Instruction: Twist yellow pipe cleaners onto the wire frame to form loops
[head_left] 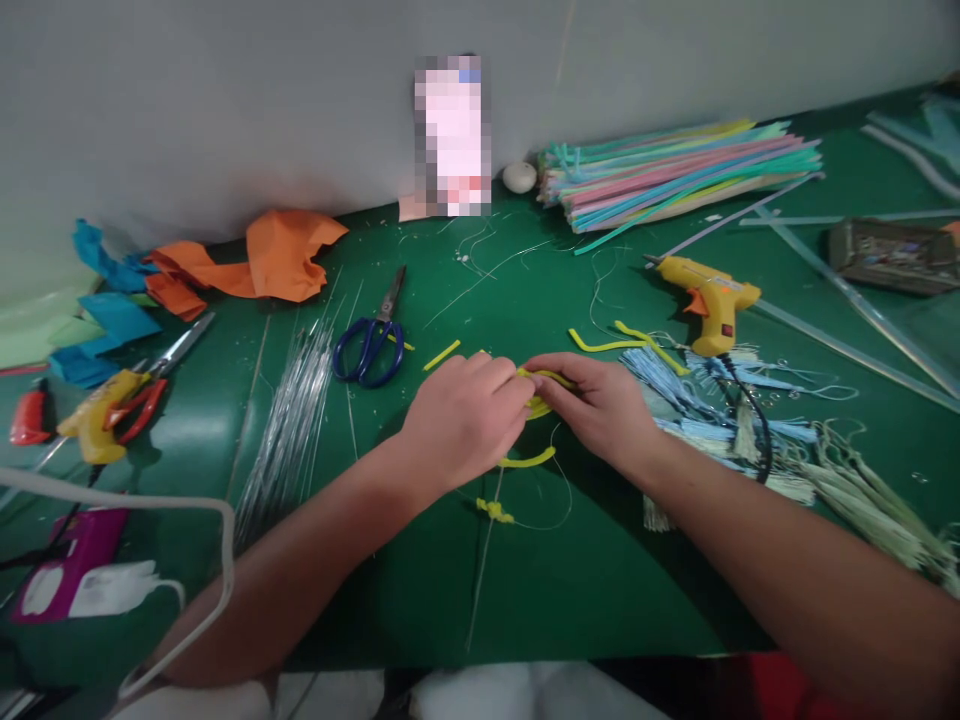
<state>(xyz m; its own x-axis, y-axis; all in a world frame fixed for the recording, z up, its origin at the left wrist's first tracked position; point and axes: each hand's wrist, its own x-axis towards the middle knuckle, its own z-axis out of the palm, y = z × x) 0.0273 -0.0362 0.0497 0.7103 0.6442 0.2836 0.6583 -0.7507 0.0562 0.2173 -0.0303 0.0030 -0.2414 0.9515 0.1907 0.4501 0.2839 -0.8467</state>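
My left hand (466, 415) and my right hand (596, 400) meet over the middle of the green table. Both are closed on a bent yellow pipe cleaner (541, 407), whose loops show between them; the fingertips partly hide it. Below the hands lie a curved yellow piece (529, 460) and a small twisted yellow knot (495, 510) on a thin wire. Short yellow cut pieces (442, 355) rest just beyond my left hand. Bent yellow pipe cleaners (607, 344) lie past my right hand. Blue-handled scissors (371, 345) sit left of my hands.
A bundle of coloured pipe cleaners (682, 170) lies at the back. On the right are a yellow glue gun (705, 300) and several tassels (720, 430). Thin wires (289, 425), orange paper (289, 255), a second glue gun (101, 425) and a white cable (227, 560) occupy the left.
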